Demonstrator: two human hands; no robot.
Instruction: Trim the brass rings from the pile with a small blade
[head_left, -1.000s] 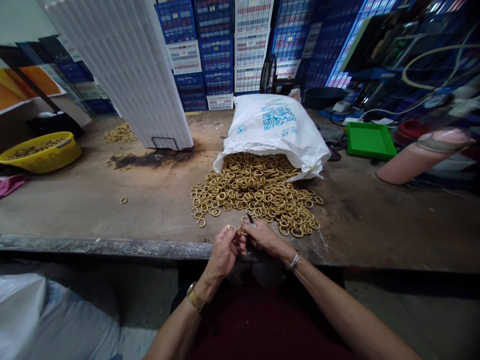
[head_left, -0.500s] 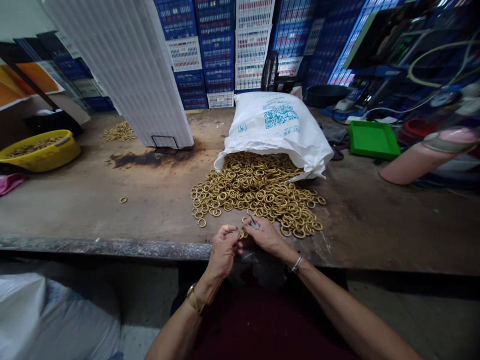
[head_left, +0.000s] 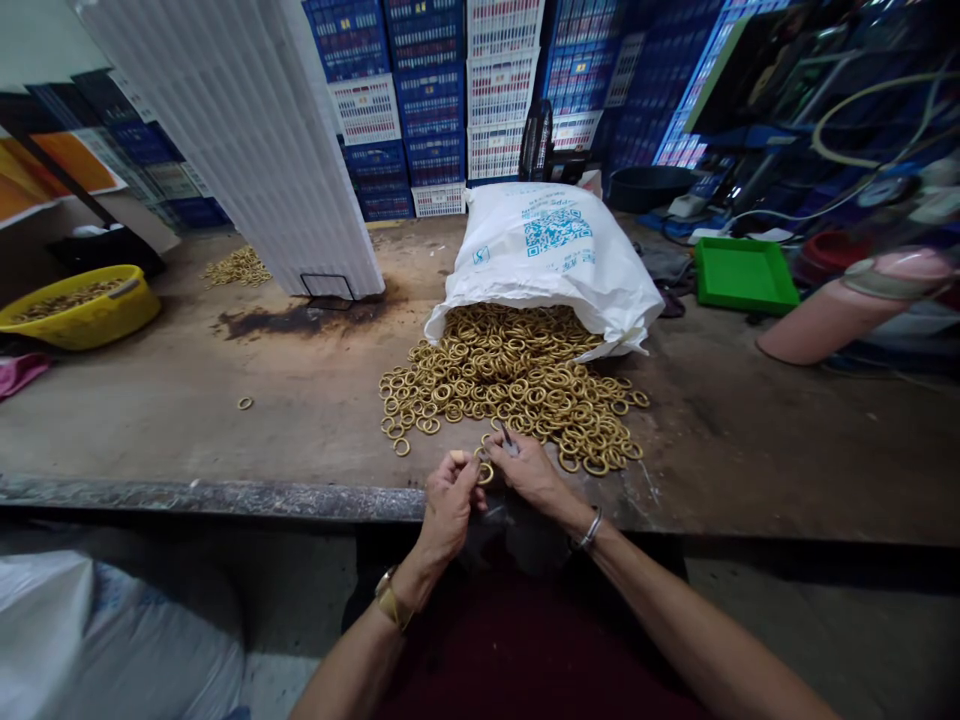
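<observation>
A brass-coloured ring (head_left: 486,474) is pinched in the fingers of my left hand (head_left: 448,503), close above the table's front edge. My right hand (head_left: 534,474) is closed around a small pointed grey tool (head_left: 510,443), whose exact kind I cannot make out; its dark tip points up and away from me. The fingertips of both hands nearly meet at the ring. Just beyond them spreads a heap of brass-coloured rings (head_left: 517,375), spilling from the mouth of a white woven sack (head_left: 495,240) that lies on its side.
One loose ring (head_left: 245,403) lies on the table (head_left: 315,430) to the left. Farther left are a yellow basin (head_left: 112,310) and a small pile of pieces (head_left: 236,267). A tall white ribbed panel (head_left: 247,130) stands behind. Rightward are a green tray (head_left: 746,275) and a pink cylinder (head_left: 825,320).
The ring in my left hand now shows more fully, turned toward the camera. Both hands stay in nearly the same place, and the view has shifted slightly.
</observation>
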